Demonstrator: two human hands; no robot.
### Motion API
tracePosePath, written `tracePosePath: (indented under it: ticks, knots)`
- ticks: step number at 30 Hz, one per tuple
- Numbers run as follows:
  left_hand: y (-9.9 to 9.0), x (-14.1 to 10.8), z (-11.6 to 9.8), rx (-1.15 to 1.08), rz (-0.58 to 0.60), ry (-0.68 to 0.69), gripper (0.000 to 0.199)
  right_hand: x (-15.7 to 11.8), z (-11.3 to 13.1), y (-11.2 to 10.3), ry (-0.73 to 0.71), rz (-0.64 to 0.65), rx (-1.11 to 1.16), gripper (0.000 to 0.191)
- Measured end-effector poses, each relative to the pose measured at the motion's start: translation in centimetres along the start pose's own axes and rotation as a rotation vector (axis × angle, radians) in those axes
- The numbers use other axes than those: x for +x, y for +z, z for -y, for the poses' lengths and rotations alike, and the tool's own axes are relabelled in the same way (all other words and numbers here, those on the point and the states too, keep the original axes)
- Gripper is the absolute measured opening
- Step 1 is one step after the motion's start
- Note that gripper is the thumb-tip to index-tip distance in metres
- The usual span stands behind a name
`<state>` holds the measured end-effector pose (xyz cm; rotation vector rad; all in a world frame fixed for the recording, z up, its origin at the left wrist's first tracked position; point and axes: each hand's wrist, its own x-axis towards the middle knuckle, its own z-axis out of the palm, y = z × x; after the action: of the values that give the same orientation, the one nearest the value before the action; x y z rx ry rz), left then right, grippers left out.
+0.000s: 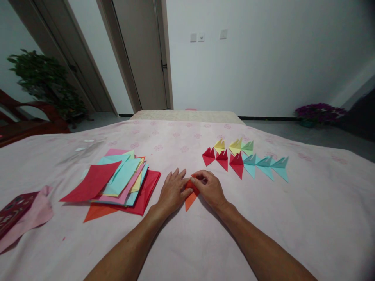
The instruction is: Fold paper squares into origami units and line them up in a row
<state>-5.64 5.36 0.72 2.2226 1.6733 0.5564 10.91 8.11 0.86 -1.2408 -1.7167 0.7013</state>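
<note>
A small folded piece of orange paper point(191, 199) lies on the tablecloth between my hands, its pointed end toward me. My left hand point(173, 191) rests beside it, outer fingers stretched over the cloth, while its thumb and index finger hold the left edge. From the other side my right hand point(210, 189) pinches the upper part of the paper between thumb and curled fingers. The top of the fold is partly hidden by my fingers. Beyond my right hand stand rows of folded paper figures: red point(236, 164), light blue point(265, 167), yellow point(235, 146) and pale green point(247, 147).
Left of my hands lies a loose stack of coloured paper sheets point(121, 177). A dark red patterned item point(16, 210) and pink cloth point(38, 214) lie at the far left. Clear plastic with white labels point(80, 149) is behind the stack. The floral tablecloth point(175, 146) covers the table.
</note>
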Motion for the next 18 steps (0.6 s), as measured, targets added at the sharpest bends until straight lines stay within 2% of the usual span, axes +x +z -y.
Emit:
tracePosePath:
  ticks: [9,13,15,18]
  knots:
    - [0.1,0.0,-0.1,0.025,-0.002,-0.009,0.041,0.1,0.9,0.5,-0.096,-0.022,0.003,0.014]
    - [0.1,0.0,-0.1,0.046,-0.005,-0.023,0.044,0.3,0.3,0.2,-0.088,0.051,0.001,0.011]
    - [0.2,0.0,0.0,0.060,-0.007,-0.025,0.045,0.6,-0.3,-0.4,-0.048,0.098,-0.023,0.020]
    - [0.1,-0.1,0.2,0.091,0.007,-0.009,0.047,0.9,-1.1,-1.6,-0.070,0.241,-0.131,0.024]
